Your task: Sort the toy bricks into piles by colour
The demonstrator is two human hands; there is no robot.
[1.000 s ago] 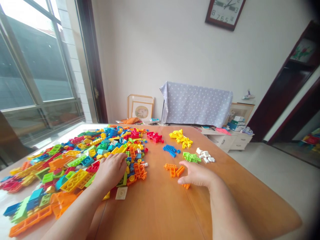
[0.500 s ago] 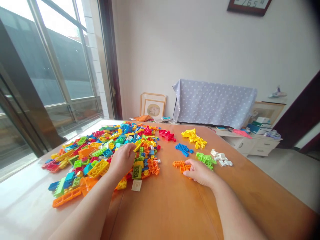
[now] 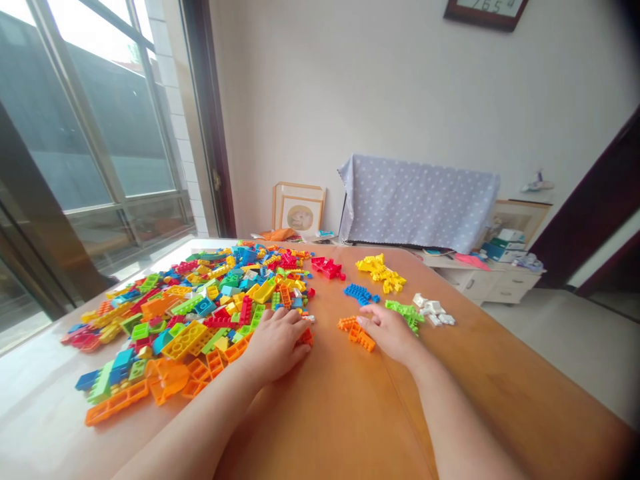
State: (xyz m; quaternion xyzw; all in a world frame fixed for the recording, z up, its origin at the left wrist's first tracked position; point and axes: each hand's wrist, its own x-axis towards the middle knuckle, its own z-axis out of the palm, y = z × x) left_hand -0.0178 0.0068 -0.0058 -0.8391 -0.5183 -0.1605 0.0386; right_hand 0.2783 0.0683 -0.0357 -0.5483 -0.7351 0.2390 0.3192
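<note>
A large heap of mixed coloured toy building bricks (image 3: 187,340) covers the left side of the table. My left hand (image 3: 277,343) reaches over the heap's near right edge, palm down. Its thumb and fingers are around an orange brick (image 3: 307,337), most of which they hide. On the right, my right hand (image 3: 390,331) rests beside a small group of orange bricks (image 3: 361,338). Thumb and index finger are slightly apart at that group's upper edge, with no brick visible between them. Light green bricks (image 3: 407,315) lie just behind this hand.
Separate groups of red bricks (image 3: 327,268), yellow bricks (image 3: 383,273), blue bricks (image 3: 360,293) and white bricks (image 3: 434,309) lie on the wooden table (image 3: 330,413). Beyond the table stand a cloth-covered object (image 3: 420,203) and a white cabinet (image 3: 500,283). A window is at left.
My left hand has come down and right, from the middle of the heap to its near right edge. My right hand has shifted slightly and its fingers have drawn up off the orange bricks.
</note>
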